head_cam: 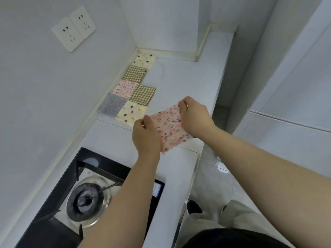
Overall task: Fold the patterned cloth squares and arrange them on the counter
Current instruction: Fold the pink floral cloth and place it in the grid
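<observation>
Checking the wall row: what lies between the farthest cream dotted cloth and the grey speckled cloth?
Head view: a green checked cloth and a pink flowered cloth.

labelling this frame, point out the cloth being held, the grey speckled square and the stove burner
held cloth (170,127), head view, middle of its speckled face
grey speckled square (112,104), head view, its centre
stove burner (84,200), head view, dark centre cap
</observation>
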Tool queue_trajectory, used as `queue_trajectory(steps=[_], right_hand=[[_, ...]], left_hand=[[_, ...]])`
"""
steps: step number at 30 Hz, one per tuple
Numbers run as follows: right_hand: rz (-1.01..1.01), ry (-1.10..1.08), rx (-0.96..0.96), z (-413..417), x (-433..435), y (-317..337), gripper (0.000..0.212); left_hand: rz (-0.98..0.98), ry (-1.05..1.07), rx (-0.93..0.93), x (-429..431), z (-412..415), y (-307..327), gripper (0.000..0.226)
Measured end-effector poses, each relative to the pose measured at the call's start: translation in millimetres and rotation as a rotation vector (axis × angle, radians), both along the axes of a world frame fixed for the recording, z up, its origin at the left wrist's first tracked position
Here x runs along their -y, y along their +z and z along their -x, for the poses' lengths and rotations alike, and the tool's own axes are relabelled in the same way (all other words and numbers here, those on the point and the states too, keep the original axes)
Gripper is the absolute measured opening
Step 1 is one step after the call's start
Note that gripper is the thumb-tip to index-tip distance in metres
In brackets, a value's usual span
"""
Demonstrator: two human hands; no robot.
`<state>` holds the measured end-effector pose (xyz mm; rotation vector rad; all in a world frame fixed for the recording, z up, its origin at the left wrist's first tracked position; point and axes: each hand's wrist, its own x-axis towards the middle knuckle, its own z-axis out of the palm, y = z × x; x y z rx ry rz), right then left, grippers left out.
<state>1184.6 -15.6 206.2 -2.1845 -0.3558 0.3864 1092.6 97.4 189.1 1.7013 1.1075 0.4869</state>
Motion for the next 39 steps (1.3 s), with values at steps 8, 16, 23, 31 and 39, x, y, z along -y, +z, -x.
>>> queue_trajectory(steps=[8, 16, 23, 31, 39], right_hand=[[0.002, 0.081, -0.082, -69, -57, -36, 0.032], [0.067, 0.335, -0.127, -135, -153, -98, 0.032], [0.196, 0.602, -0.132, -223, -198, -129, 0.032], [0.252, 0.522, -0.121, -340, -210, -135, 0.034], [0.328, 0.399, 0.462, -410, -224, -144, 0.043]], left_hand=[[0.184, -0.129, 0.021, -56, -40, -10, 0.054], [0.172, -0.089, -0.105, -110, -70, -43, 0.028], [0.191, -0.082, -0.294, -127, -154, -71, 0.050], [0.144, -0.212, -0.357, -143, -262, -87, 0.060], [0.027, -0.349, -0.479, -167, -336, -109, 0.070]])
